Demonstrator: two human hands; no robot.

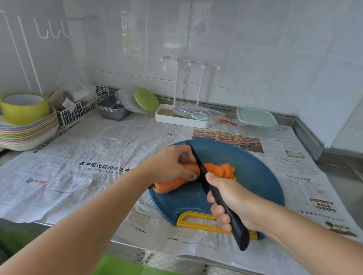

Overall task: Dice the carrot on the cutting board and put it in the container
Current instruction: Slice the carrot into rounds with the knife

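While the left hand [171,163] curls over the carrot [168,185], pinning it to the blue cutting board [258,171], the right hand [232,202] grips the black knife [203,174] with its fingers wrapped round the handle. The blade stands across the carrot, just beside the left thumb and fingertips. Cut orange slices [225,169] lie heaped right of the blade, and the uncut end reaches the board's left rim. A lidded clear container [255,120] sits at the back edge of the counter [357,189], well apart from the board.
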